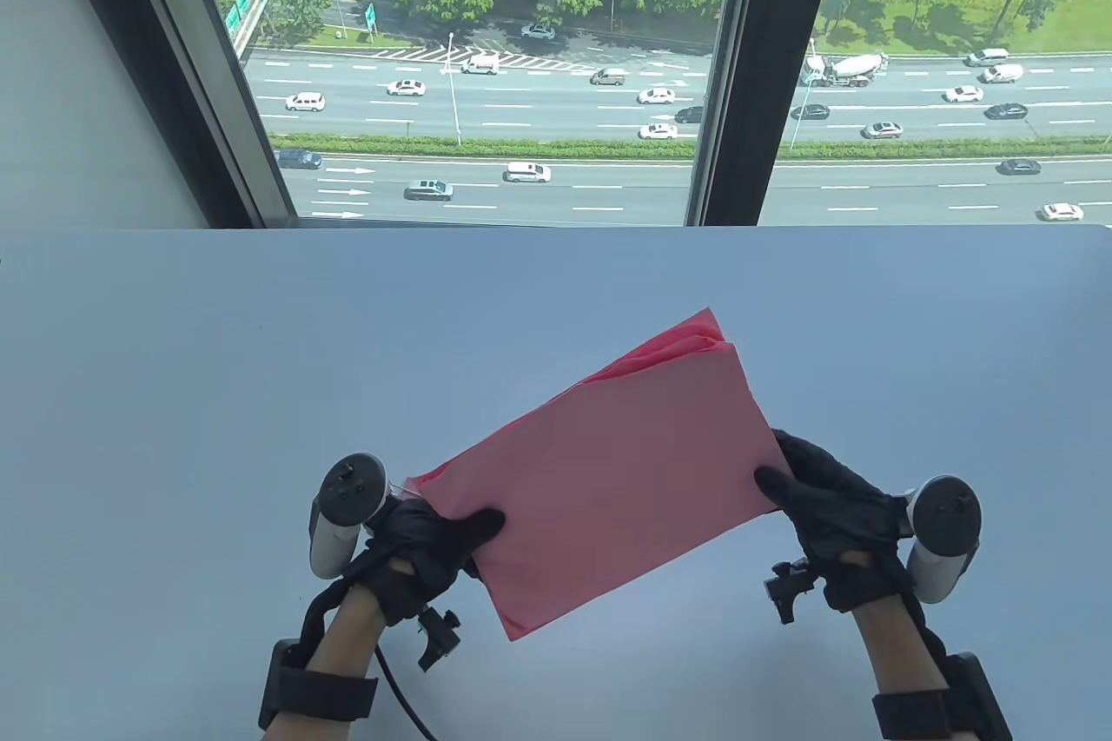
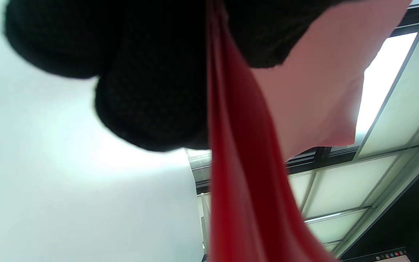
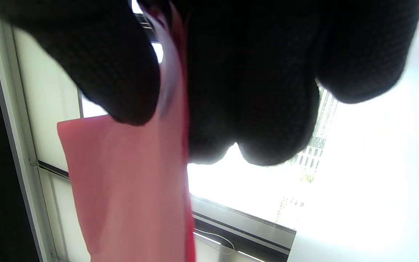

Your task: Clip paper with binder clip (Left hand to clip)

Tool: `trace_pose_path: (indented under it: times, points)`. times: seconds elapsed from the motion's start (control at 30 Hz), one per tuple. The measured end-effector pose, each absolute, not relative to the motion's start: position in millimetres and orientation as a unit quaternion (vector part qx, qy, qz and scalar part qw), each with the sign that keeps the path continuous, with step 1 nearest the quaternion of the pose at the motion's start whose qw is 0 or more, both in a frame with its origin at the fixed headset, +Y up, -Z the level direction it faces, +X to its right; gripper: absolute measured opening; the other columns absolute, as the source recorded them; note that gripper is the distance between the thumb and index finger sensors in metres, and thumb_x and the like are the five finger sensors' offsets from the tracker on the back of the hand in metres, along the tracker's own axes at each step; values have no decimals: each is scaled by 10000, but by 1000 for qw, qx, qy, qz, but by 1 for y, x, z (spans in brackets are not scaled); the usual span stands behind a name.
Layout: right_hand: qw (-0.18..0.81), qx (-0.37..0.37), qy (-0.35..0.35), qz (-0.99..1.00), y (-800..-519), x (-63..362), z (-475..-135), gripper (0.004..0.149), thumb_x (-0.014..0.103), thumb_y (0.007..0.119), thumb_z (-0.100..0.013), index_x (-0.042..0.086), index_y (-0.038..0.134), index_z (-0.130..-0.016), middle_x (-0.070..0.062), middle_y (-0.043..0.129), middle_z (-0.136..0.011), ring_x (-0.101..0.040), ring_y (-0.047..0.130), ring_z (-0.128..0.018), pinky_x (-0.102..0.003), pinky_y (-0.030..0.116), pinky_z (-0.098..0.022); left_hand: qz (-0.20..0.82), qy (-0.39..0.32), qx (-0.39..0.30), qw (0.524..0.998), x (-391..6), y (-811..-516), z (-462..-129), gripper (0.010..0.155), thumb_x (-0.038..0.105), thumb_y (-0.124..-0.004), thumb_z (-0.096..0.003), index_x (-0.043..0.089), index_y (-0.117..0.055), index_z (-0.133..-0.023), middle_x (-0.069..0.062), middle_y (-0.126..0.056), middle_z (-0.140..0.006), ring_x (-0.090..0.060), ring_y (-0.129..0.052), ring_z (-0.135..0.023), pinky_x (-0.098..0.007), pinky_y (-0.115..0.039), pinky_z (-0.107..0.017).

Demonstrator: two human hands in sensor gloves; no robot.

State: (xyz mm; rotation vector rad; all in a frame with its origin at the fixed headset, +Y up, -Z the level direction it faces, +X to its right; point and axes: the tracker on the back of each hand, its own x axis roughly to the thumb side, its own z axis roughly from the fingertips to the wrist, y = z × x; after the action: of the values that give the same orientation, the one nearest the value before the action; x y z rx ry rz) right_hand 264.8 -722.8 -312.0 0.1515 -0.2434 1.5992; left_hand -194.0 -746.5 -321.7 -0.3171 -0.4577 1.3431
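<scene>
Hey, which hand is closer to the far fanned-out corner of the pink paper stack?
Right. The right hand grips the pink paper stack on the short edge that runs up to that corner; the left hand holds the opposite, near end.

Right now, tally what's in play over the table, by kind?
Pink paper stack: 1, held up by both hands
Gloved hands: 2, left hand and right hand
Binder clips: 0 visible
Total: 3

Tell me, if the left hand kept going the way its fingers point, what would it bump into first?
Probably nothing new: the left hand already grips the pink paper, thumb pointing along the sheet towards the right hand.
</scene>
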Motion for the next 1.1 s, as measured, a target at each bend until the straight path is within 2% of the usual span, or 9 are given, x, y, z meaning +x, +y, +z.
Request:
trace_pose_path:
  times: [0.1, 0.2, 0.27, 0.47, 0.63, 0.73, 0.9, 1.1]
  points:
    - [710, 70, -91, 695, -728, 261, -311, 733, 532, 952, -398, 104, 754, -958, -10, 1058, -576, -281, 1075, -447, -497, 844, -403, 620, -207, -131, 746, -191, -747, -320, 489, 362, -775, -457, 185, -909, -892, -41, -1090, -593, -190, -1096, -300, -429, -894, -295]
    - [734, 58, -81, 672, -733, 255, -311, 815, 555, 942, -394, 88, 669, -1003, -26, 1031, -638, -303, 1063, -476, -512, 832, -413, 628, -206, -122, 741, -190, -746, -320, 488, 363, -774, -457, 190, -908, -894, -37, -1090, -594, -190, -1096, -301, -429, -895, -295]
    - [741, 45, -73, 666, -736, 253, -309, 858, 571, 930, -401, 100, 600, -1037, -36, 990, -729, -319, 1047, -522, -519, 824, -429, 629, -206, -120, 740, -189, -746, -319, 489, 364, -773, -458, 192, -906, -895, -38, -1088, -599, -190, -1096, -306, -430, -894, -299]
    - [755, 11, -61, 652, -740, 253, -309, 966, 622, 882, -413, 43, 451, -1056, -72, 924, -809, -329, 1027, -561, -522, 813, -443, 641, -204, -110, 732, -190, -746, -320, 489, 366, -771, -461, 197, -901, -900, -36, -1086, -605, -192, -1095, -315, -430, -893, -304]
    - [768, 22, 8, 641, -749, 242, -311, 996, 644, 861, -420, -4, 433, -1043, -98, 920, -811, -343, 1020, -570, -531, 804, -447, 640, -202, -107, 734, -188, -747, -319, 491, 368, -768, -463, 196, -896, -905, -37, -1084, -615, -194, -1095, -320, -431, -893, -307]
    - [754, 36, 18, 655, -750, 233, -309, 923, 634, 845, -430, 5, 528, -1027, -82, 955, -777, -338, 1029, -558, -527, 810, -444, 639, -198, -103, 736, -184, -749, -317, 491, 370, -769, -464, 199, -893, -907, -40, -1084, -620, -195, -1096, -318, -431, -894, -305]
    - [742, 51, 19, 668, -747, 221, -305, 650, 500, 811, -473, 83, 727, -964, -42, 1008, -715, -330, 1040, -537, -523, 814, -436, 637, -200, -99, 737, -177, -749, -314, 493, 375, -768, -466, 203, -887, -912, -38, -1084, -628, -192, -1098, -317, -427, -895, -305]
    - [681, 68, 14, 729, -746, 207, -301, 581, 442, 793, -477, 63, 788, -918, -70, 1036, -661, -348, 1051, -488, -537, 816, -408, 636, -199, -95, 739, -167, -749, -309, 497, 378, -764, -470, 200, -873, -920, -43, -1077, -647, -194, -1098, -328, -428, -894, -313]
